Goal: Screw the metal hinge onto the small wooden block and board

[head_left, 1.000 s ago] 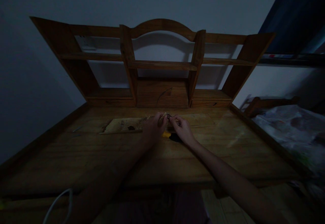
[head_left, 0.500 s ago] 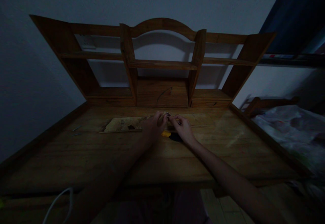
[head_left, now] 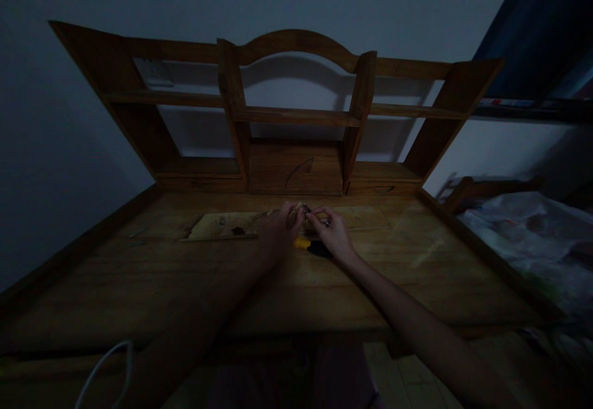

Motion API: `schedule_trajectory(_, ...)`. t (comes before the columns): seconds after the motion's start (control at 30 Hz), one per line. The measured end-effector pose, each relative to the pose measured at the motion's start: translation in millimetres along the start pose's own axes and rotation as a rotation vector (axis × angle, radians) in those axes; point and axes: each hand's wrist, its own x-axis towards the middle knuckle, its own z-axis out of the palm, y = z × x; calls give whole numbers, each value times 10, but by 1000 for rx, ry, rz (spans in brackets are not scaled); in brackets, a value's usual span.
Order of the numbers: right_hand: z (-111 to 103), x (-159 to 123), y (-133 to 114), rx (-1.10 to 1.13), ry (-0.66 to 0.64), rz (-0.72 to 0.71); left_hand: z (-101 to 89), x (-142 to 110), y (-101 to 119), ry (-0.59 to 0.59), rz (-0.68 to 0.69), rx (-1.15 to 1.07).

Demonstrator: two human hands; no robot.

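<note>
In the dim head view my left hand point(head_left: 279, 231) and my right hand point(head_left: 334, 231) meet over the middle of the desk. Both are closed, with fingertips pinched round a small dark, partly shiny piece point(head_left: 306, 209) whose kind I cannot make out. Beneath them lies a long, pale wooden board point(head_left: 213, 226) with rough, stained patches and a dark hole toward its left. Just in front of the board, partly below my right hand, rests a tool with a yellow and black handle point(head_left: 319, 248); its kind does not show.
Two thin metal-looking pieces point(head_left: 138, 233) lie on the wooden desk point(head_left: 176, 285) at the left. A wooden shelf unit point(head_left: 296, 115) stands along the back. A white cable point(head_left: 106, 356) loops at the lower left. Plastic-covered stuff point(head_left: 523, 230) sits beyond the right edge.
The fingertips of both hands have shifted slightly around the small dark piece. The view has tilted a little; the board and the yellow and black tool stay in place.
</note>
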Motion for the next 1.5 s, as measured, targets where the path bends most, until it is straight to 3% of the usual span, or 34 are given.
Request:
schedule_trajectory(0.3, -16, -6, -44, 21, -82, -66, -2, -4, 4, 8, 9, 5)
schedule_trajectory(0.57, -4, -15, -46, -6, -64, -5, 16, -9, -8, 42, 26, 47)
schedule_trajectory(1.2, -2, -27, -46, 55, -41, -33, 13, -6, -12, 5, 5, 11)
schedule_trajectory(1.5, -11, -13, -24, -20, -28, -18, 14, -7, -6, 39, 33, 17)
